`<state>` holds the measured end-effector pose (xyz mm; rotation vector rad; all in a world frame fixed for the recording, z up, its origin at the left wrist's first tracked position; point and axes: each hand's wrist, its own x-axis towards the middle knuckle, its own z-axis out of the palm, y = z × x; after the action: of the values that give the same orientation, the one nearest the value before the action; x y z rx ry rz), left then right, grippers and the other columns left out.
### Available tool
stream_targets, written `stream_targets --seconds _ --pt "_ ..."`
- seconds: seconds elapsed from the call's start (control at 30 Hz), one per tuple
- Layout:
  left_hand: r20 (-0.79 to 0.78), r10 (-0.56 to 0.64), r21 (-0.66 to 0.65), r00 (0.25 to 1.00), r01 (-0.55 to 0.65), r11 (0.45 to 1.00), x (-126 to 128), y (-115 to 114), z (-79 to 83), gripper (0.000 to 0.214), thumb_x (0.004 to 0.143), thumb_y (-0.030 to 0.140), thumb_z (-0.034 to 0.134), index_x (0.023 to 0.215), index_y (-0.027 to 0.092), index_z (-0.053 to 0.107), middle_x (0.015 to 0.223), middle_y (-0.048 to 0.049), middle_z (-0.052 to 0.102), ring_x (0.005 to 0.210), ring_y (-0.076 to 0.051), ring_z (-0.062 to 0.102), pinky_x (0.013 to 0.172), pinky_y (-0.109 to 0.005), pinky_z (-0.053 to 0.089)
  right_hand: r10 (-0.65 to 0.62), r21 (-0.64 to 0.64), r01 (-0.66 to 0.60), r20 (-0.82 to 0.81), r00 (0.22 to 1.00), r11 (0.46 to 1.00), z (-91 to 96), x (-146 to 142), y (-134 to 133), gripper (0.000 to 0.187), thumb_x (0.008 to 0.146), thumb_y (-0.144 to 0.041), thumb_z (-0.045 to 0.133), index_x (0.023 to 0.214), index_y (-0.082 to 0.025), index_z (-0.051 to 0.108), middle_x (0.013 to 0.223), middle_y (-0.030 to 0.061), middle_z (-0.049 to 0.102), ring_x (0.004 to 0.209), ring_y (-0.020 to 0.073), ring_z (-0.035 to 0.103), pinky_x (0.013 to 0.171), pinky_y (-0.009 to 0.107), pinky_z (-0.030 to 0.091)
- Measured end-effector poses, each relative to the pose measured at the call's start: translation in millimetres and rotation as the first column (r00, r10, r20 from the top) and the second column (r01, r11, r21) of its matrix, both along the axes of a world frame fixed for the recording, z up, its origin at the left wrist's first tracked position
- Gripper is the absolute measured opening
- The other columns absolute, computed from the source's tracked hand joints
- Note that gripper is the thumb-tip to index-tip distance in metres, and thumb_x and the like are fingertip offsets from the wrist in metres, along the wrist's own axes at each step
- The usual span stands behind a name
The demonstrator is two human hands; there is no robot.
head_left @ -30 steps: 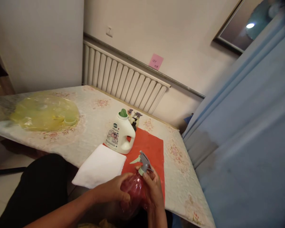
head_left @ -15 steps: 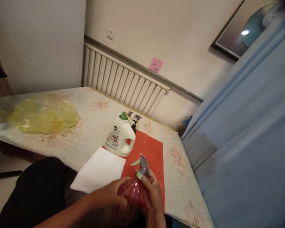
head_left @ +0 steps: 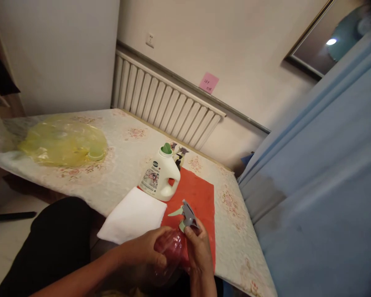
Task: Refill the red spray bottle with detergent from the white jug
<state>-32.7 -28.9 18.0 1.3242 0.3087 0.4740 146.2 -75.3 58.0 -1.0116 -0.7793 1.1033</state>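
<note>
A clear reddish spray bottle is held near the table's front edge, its grey and pale green trigger head tilted up at the top. My left hand wraps round the body of the bottle from the left. My right hand is closed round the neck, just under the trigger head, with the thumb on the pale green collar. Beyond the hands a white detergent jug stands uncapped or with a green spout showing. A folded white cloth lies left of the bottle, on the table's front edge.
A red mat lies under the jug and hands. Small spray bottles stand behind the jug. A yellow plastic bag and a green cap are at the left. A blue curtain hangs along the right; a radiator is behind.
The view has shifted slightly, so the table things sit a little further right. Both hands keep hold of the spray bottle, its trigger head turned slightly.
</note>
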Motion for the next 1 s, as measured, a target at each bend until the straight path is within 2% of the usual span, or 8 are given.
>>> stream_targets --seconds 0.23,0.33,0.43,0.57,0.83,1.0 --pt "-0.008 0.039 -0.004 0.999 -0.039 0.999 -3 1 4.6 0.066 0.058 0.016 0.07 0.122 0.022 0.055 0.113 -0.0043 0.065 0.104 -0.027 0.06 0.089 -0.039 0.049 0.061 0.033 -0.058 -0.084 0.995 0.998 9.4 -4 -1 0.043 0.063 -0.032 0.086 0.1 -0.017 0.072 0.09 0.0071 0.076 0.081 0.0186 0.068 0.08 0.031 0.05" --pt "-0.014 0.036 0.013 0.999 -0.035 0.999 -3 1 3.8 0.069 0.059 0.021 0.073 0.125 0.022 0.054 0.115 -0.0056 0.064 0.106 -0.028 0.059 0.089 -0.038 0.049 0.073 0.042 -0.07 -0.086 0.994 0.997 3.9 -5 0 0.045 0.066 -0.034 0.085 0.106 -0.017 0.071 0.094 0.0067 0.075 0.084 0.0182 0.068 0.081 0.03 0.05" --pt "-0.003 0.018 0.011 1.0 -0.018 1.0 -3 0 2.4 0.069 0.061 0.026 0.074 0.126 0.021 0.052 0.116 -0.006 0.065 0.106 -0.028 0.059 0.09 -0.039 0.049 0.008 -0.007 -0.009 -0.014 1.0 1.0 -6.5 -4 2 0.047 0.063 -0.031 0.087 0.106 -0.019 0.07 0.096 0.005 0.074 0.086 0.0175 0.066 0.08 0.028 0.051" --pt "-0.01 0.03 0.009 1.0 -0.03 1.0 -2 -2 1.0 0.068 0.06 0.022 0.073 0.125 0.021 0.053 0.113 -0.0057 0.066 0.104 -0.028 0.06 0.088 -0.038 0.049 -0.031 -0.042 0.031 0.012 0.999 0.999 -12.8 -2 2 0.054 0.058 -0.026 0.089 0.107 -0.02 0.07 0.093 0.0025 0.073 0.08 0.016 0.065 0.075 0.027 0.051" --pt "0.032 0.012 -0.013 0.999 -0.011 1.0 -1 -5 3.0 0.062 0.06 0.019 0.07 0.12 0.02 0.056 0.106 -0.0062 0.067 0.097 -0.027 0.061 0.082 -0.036 0.051 0.076 0.053 -0.069 -0.134 0.988 0.996 0.7 -2 -5 0.041 0.065 -0.031 0.086 0.101 -0.018 0.071 0.093 0.0065 0.074 0.083 0.0189 0.067 0.079 0.031 0.051" --pt "-0.025 0.016 -0.011 1.0 -0.016 1.0 -3 -5 3.7 0.06 0.058 0.018 0.07 0.117 0.02 0.057 0.103 -0.0028 0.066 0.094 -0.024 0.06 0.08 -0.034 0.049 0.058 0.068 -0.048 -0.149 0.987 0.997 3.8 2 -3 0.037 0.068 -0.027 0.083 0.101 -0.018 0.071 0.097 0.0075 0.075 0.086 0.0192 0.068 0.079 0.031 0.052"
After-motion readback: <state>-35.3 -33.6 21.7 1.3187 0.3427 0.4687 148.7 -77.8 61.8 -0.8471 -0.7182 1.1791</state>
